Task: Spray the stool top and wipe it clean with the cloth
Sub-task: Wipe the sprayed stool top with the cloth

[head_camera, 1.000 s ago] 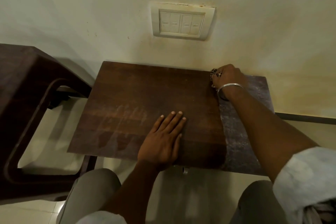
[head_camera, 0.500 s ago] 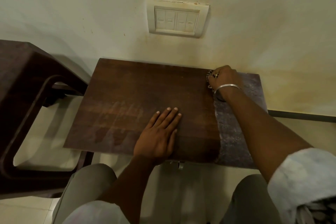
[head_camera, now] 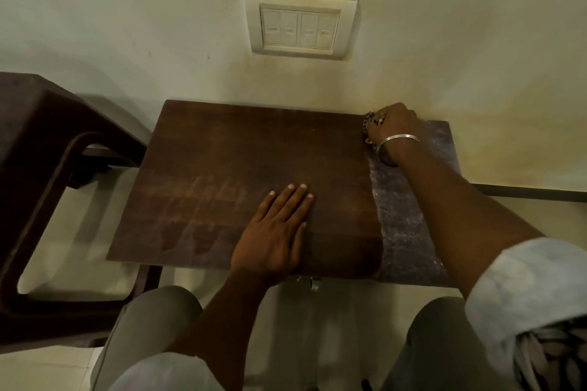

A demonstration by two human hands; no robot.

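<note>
The stool top (head_camera: 254, 168) fills the centre, dusty only at its 3 o'clock strip, and against a second ago little has shifted. The left hand (head_camera: 273, 232) stays flat, fingers spread — the right hand (head_camera: 392, 128), at 2 o'clock, is closed on the cloth (head_camera: 370, 124), so wiping continues.

The left hand (head_camera: 274, 232) lies flat, palm down, fingers together and pointing toward one o'clock. The right arm reaches toward eleven o'clock, its hand (head_camera: 392, 125) curled in a closed grip, a metal bangle (head_camera: 398, 139) on the wrist.
</note>
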